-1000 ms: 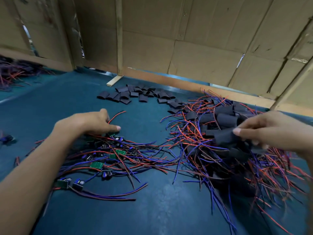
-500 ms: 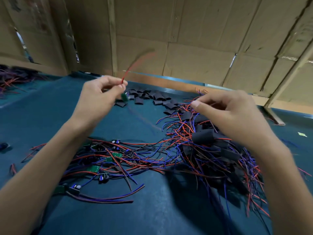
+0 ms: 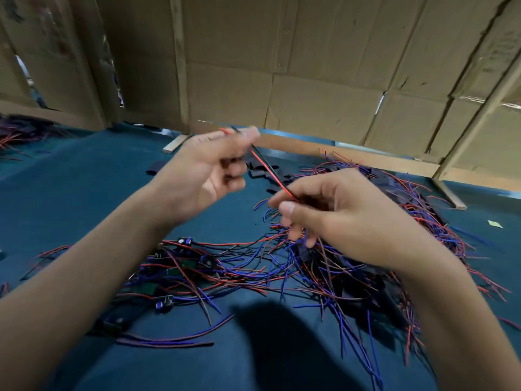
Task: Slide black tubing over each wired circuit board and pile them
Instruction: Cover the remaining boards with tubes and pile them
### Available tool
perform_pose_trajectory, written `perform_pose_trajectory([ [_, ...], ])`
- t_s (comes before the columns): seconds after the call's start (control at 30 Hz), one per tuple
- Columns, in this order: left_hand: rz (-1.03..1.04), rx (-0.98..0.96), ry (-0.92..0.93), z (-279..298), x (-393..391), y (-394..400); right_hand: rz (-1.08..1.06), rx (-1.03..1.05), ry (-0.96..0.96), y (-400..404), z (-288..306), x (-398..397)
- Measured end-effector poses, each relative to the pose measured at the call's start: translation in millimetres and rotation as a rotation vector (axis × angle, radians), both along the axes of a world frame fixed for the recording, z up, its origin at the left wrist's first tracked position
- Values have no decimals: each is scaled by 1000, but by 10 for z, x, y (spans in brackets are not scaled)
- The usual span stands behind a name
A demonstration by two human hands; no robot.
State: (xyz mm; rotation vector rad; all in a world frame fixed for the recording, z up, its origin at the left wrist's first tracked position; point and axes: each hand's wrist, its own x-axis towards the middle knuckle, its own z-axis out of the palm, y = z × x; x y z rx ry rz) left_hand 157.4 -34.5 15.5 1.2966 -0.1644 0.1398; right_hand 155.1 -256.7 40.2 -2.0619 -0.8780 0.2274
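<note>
Holding a thin red-and-black wire pair (image 3: 266, 169) stretched between both hands above the teal-covered counter (image 3: 84, 193), we pinch its upper end in the left hand (image 3: 207, 167), fingers curled. Our right hand (image 3: 332, 210) grips the lower end, fingers clenched round it; whether a circuit board or tubing sits inside that grip we cannot tell. Below lie a tangle of red and blue wired green circuit boards (image 3: 197, 266) and, to the right, a pile of tubed boards (image 3: 408, 221). Loose short black tubing pieces (image 3: 259, 170) lie behind the hands, before the brown cardboard wall (image 3: 310, 66).
</note>
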Motion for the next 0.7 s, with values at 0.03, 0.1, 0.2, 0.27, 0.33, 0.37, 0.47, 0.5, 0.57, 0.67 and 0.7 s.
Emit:
perform_pose_trajectory([
  [0.03,70,0,52,-35,163,102,-4,-24,38,-27,5,16],
  [0.1,300,169,141,-160,496,320,-54,-28,62,-82,42,53],
  [0.2,572,1003,191,-535,934,787,-94,155,148,-134,112,92],
  [0.27,489,1454,361,-745,1089,1058,-91,257,145,-161,163,88],
  [0.33,412,1618,508,-847,1175,1209,-101,293,129,-218,202,102],
  [0.37,389,1670,492,-849,1207,1237,-87,299,135,-252,212,120],
  [0.47,304,1727,399,-766,1300,1281,-23,275,238,-311,224,176],
  [0.5,265,1735,403,-720,1306,1287,-13,257,273,-312,213,190],
  [0.57,226,1744,421,-642,1320,1281,-17,211,239,-316,189,212],
  [0.67,237,1724,477,-631,1327,1211,-35,172,143,-306,170,205],
  [0.7,242,1726,503,-645,1330,1191,-43,181,144,-312,163,204],
])
